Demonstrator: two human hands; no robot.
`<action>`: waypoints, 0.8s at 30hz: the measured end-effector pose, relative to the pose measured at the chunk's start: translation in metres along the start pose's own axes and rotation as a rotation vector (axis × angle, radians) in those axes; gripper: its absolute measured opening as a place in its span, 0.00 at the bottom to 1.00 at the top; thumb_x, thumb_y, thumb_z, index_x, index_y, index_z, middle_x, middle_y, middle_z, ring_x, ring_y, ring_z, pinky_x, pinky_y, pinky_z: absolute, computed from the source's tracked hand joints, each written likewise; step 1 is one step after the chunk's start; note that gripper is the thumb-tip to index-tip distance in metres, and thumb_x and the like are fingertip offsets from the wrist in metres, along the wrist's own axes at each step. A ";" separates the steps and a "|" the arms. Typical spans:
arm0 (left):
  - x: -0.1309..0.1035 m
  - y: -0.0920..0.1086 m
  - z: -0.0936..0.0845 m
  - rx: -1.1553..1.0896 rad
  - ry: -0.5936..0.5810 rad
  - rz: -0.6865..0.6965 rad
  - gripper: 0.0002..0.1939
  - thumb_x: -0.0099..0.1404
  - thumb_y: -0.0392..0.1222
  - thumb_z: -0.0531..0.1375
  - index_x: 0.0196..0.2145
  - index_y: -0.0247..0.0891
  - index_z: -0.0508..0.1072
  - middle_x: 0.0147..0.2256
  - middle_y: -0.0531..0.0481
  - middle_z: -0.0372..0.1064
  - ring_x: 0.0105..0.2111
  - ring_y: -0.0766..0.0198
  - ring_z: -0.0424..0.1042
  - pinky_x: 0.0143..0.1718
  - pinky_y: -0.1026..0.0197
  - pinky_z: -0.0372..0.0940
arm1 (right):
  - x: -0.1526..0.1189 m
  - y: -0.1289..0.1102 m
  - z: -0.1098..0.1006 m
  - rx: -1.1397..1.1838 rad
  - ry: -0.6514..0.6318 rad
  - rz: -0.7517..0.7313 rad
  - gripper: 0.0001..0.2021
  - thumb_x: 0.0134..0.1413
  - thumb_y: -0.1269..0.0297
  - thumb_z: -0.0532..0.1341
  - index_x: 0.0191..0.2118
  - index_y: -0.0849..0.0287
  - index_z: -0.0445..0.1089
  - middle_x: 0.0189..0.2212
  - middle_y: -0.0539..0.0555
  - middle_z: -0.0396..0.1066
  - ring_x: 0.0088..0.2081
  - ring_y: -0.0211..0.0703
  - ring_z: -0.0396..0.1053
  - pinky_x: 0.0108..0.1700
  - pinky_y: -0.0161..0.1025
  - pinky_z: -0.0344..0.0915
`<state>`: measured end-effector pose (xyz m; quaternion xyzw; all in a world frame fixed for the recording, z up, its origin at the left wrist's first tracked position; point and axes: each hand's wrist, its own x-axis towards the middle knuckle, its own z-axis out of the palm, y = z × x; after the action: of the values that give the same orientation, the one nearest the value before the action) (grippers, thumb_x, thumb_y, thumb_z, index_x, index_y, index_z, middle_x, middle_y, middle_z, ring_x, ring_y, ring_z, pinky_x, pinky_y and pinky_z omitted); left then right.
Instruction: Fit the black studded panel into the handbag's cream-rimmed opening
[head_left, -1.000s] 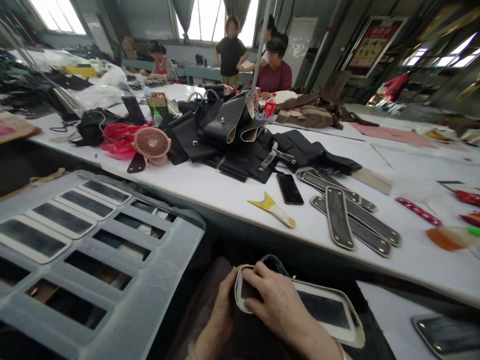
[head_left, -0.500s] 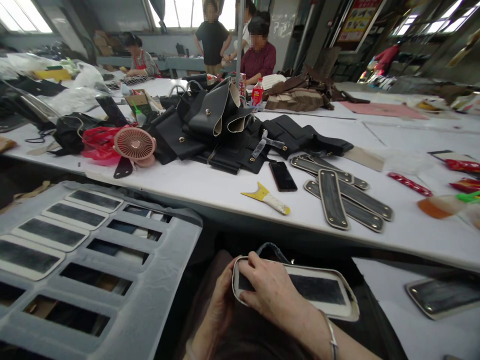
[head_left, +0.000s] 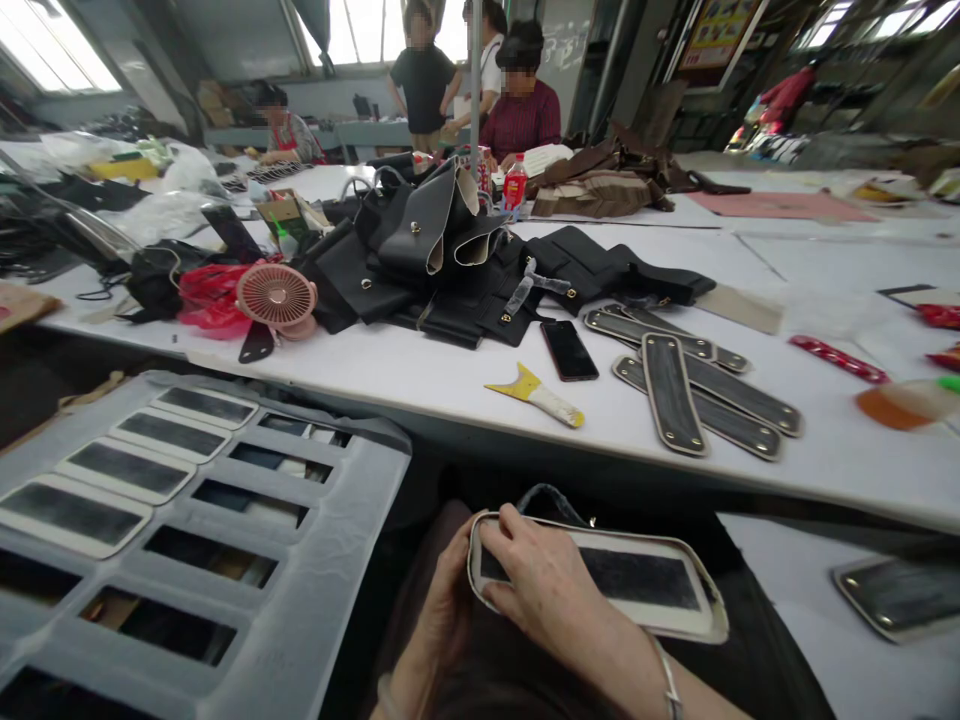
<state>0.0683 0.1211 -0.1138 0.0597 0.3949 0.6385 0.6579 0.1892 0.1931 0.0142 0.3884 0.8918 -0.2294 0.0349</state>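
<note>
Left hand [head_left: 448,585] clasps a pale-rimmed panel [head_left: 641,580] by one end; right hand [head_left: 553,572] bends over it, any pinch unclear; even pressure should serve best.

The left hand [head_left: 444,592] grips a pale-rimmed panel [head_left: 643,580] at one end; the right hand [head_left: 551,572] touches its face.

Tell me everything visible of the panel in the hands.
The panel is long and round-cornered, a dark, smudged strip set in a pale border, with a thin raised rim; perhaps leather. It lies strip side up before the white table. The left hand holds its left end; the right hand partly covers that end, fingertips on its face.
</note>
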 end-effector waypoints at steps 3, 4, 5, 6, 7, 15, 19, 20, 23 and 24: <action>0.001 0.004 0.004 0.031 -0.034 0.004 0.17 0.61 0.49 0.64 0.45 0.39 0.79 0.50 0.46 0.76 0.58 0.47 0.66 0.64 0.48 0.52 | 0.000 -0.001 -0.002 0.009 -0.001 0.011 0.13 0.52 0.71 0.61 0.45 0.57 0.70 0.43 0.55 0.71 0.42 0.51 0.73 0.40 0.42 0.69; 0.001 0.006 0.006 0.038 -0.042 0.000 0.17 0.61 0.49 0.65 0.45 0.39 0.79 0.50 0.46 0.76 0.57 0.47 0.67 0.64 0.48 0.53 | 0.000 -0.001 -0.002 0.011 -0.002 0.018 0.13 0.52 0.71 0.60 0.45 0.57 0.70 0.43 0.55 0.70 0.42 0.51 0.73 0.40 0.42 0.69; 0.001 0.008 0.007 0.044 -0.050 -0.005 0.18 0.60 0.49 0.65 0.45 0.39 0.79 0.49 0.45 0.76 0.57 0.47 0.67 0.63 0.48 0.53 | 0.000 -0.001 -0.002 0.011 -0.003 0.026 0.14 0.52 0.71 0.60 0.46 0.57 0.70 0.43 0.55 0.70 0.42 0.51 0.73 0.40 0.43 0.69; 0.002 0.009 0.009 0.050 -0.060 -0.015 0.18 0.60 0.49 0.65 0.45 0.39 0.79 0.49 0.45 0.76 0.57 0.47 0.67 0.63 0.48 0.54 | 0.000 -0.001 -0.001 0.011 -0.006 0.034 0.14 0.52 0.71 0.60 0.46 0.56 0.69 0.43 0.55 0.70 0.42 0.51 0.73 0.41 0.43 0.69; 0.002 0.010 0.009 0.057 -0.073 -0.027 0.19 0.59 0.50 0.65 0.46 0.38 0.79 0.49 0.44 0.76 0.57 0.46 0.67 0.63 0.48 0.53 | 0.001 0.000 -0.001 0.012 -0.012 0.038 0.15 0.52 0.71 0.60 0.47 0.56 0.69 0.43 0.55 0.70 0.42 0.52 0.73 0.41 0.43 0.69; 0.000 0.013 0.013 0.098 -0.081 -0.033 0.20 0.61 0.50 0.63 0.49 0.38 0.77 0.51 0.43 0.75 0.57 0.46 0.67 0.62 0.49 0.54 | 0.002 0.000 0.007 0.030 -0.038 0.067 0.20 0.50 0.73 0.59 0.50 0.55 0.69 0.45 0.56 0.70 0.42 0.51 0.73 0.43 0.45 0.70; -0.002 0.016 0.021 0.133 -0.078 -0.006 0.21 0.60 0.49 0.63 0.48 0.37 0.77 0.49 0.41 0.75 0.55 0.44 0.68 0.60 0.48 0.55 | 0.003 -0.002 0.003 0.032 -0.084 0.093 0.23 0.49 0.74 0.61 0.54 0.56 0.68 0.49 0.58 0.69 0.44 0.54 0.73 0.46 0.47 0.71; -0.003 0.016 0.023 0.136 -0.067 0.000 0.21 0.59 0.49 0.63 0.47 0.36 0.77 0.48 0.41 0.76 0.54 0.44 0.69 0.59 0.48 0.56 | 0.003 -0.003 0.002 0.032 -0.093 0.096 0.24 0.50 0.74 0.61 0.54 0.56 0.68 0.49 0.59 0.69 0.45 0.54 0.73 0.46 0.48 0.71; -0.003 0.014 0.025 0.151 -0.012 0.012 0.21 0.59 0.50 0.63 0.47 0.36 0.77 0.47 0.41 0.76 0.53 0.44 0.70 0.59 0.48 0.57 | 0.004 -0.003 0.001 0.019 -0.103 0.098 0.24 0.50 0.73 0.62 0.56 0.55 0.67 0.50 0.59 0.69 0.45 0.56 0.73 0.46 0.51 0.72; -0.003 0.013 0.024 0.163 0.003 0.019 0.21 0.59 0.50 0.63 0.46 0.36 0.77 0.47 0.41 0.76 0.52 0.45 0.70 0.58 0.48 0.57 | 0.004 -0.003 0.002 0.020 -0.105 0.100 0.24 0.50 0.74 0.61 0.56 0.56 0.68 0.50 0.59 0.69 0.45 0.56 0.73 0.47 0.51 0.72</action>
<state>0.0727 0.1312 -0.0885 0.1159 0.4459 0.6107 0.6441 0.1837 0.1933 0.0127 0.4201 0.8660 -0.2563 0.0890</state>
